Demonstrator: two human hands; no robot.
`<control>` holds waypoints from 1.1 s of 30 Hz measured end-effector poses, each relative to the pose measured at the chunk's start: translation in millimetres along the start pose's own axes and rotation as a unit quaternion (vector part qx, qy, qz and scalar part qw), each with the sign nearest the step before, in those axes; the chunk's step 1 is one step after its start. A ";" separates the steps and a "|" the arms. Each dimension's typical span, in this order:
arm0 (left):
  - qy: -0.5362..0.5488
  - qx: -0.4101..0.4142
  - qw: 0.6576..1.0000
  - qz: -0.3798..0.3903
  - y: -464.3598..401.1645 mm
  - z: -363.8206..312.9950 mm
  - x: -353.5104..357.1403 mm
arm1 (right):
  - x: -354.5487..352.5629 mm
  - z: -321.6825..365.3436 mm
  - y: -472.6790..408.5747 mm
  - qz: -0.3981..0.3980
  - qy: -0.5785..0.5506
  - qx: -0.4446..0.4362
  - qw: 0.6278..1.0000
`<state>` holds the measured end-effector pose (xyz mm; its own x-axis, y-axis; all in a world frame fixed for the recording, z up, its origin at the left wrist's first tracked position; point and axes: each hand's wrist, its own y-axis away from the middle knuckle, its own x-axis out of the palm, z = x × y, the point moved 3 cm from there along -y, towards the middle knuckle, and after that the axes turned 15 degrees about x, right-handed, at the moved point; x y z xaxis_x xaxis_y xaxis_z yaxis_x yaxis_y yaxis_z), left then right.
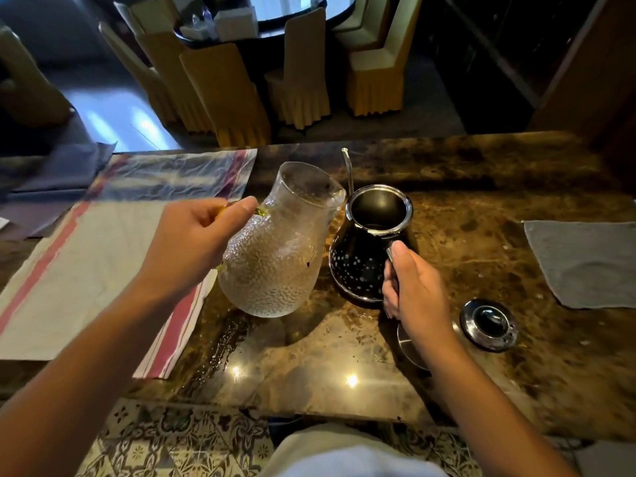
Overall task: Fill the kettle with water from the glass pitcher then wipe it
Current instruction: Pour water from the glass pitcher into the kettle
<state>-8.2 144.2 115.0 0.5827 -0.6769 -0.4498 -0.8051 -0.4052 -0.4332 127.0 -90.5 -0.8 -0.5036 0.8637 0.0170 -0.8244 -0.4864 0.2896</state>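
Glass, pebbled and slick-looking, is what my left hand (192,242) has closed around: fingers curled tight on the handle side of the glass pitcher (275,246), which is lifted off the counter and tipped to the right, its spout just beside the kettle's open mouth. My right hand (416,287) is wrapped shut on the handle of the black kettle (364,249), which stands upright on the marble counter (464,187). I see no stream yet, so I judge the pour is only about to begin. To do it well I'd bring the spout over the rim before tilting further, then tip slowly, holding the kettle steady so it can't skid.

Outward from there: the kettle's thin gooseneck spout (348,170) rises just behind the pitcher's lip, so I'd avoid swinging the glass that way. The lid (488,325) lies near my right wrist, the grey cloth (585,263) well apart at the right, ready for wiping. The striped towel (103,263) covers the left side. The near edge is close, with wet patches there.
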 end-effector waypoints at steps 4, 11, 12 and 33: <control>-0.041 0.018 0.998 0.052 -8.3 -3.9 5.2 | -0.8 -2.7 1.1 0.006 -0.009 -0.011 1.000; -0.093 0.037 0.991 0.092 -20.4 -11.4 11.4 | -5.6 -7.5 2.1 0.038 -0.019 -0.020 0.999; -0.097 0.041 0.990 0.098 -21.9 -13.8 12.7 | -6.1 -8.1 2.2 0.042 -0.017 -0.021 0.999; -0.209 0.121 0.956 0.169 -61.5 -32.3 13.4 | -7.1 -11.6 2.4 0.037 0.005 -0.043 0.998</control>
<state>45.5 140.2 160.8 0.3275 -0.4190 -0.8469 -0.9357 -0.0191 -0.3524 125.6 -99.3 -11.3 -0.5653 0.8245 0.0258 -0.8043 -0.5579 0.2043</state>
